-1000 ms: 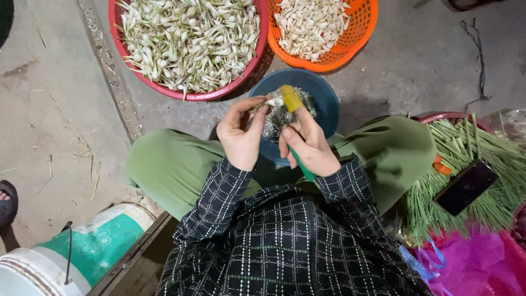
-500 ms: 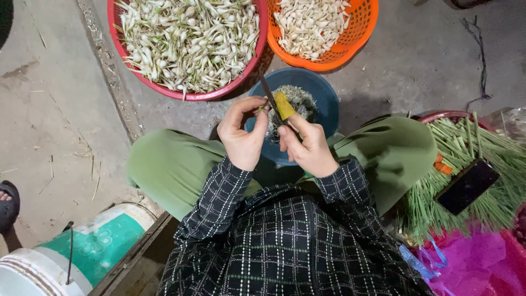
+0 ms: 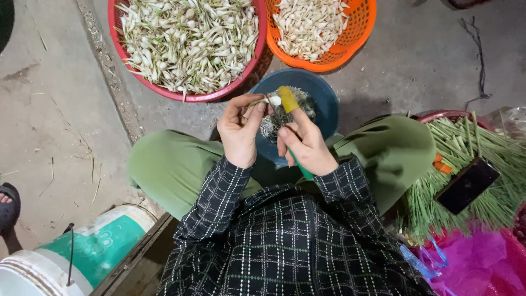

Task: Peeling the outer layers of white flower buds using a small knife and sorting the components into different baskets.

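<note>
Red basket (image 3: 257,66) of untrimmed bulbs ahead, orange basket (image 3: 361,38) of peeled ones beside, blue bowl (image 3: 323,104) of scraps below. Left hand (image 3: 238,131) pinched shut on a small white bulb (image 3: 274,101) above the bowl; right hand (image 3: 307,145) wrapped around a yellow-handled knife (image 3: 289,101). Risk, probably: blade slipping toward the left fingertips, so near. Blade itself hidden; dark flat object (image 3: 466,186) on green stalks (image 3: 471,148) hard to identify.

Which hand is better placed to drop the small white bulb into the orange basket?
Left, probably. The left hand pinches the small white bulb at its fingertips above the blue bowl; the right hand is occupied with the yellow-handled knife. The orange plastic basket lies just beyond.
</note>
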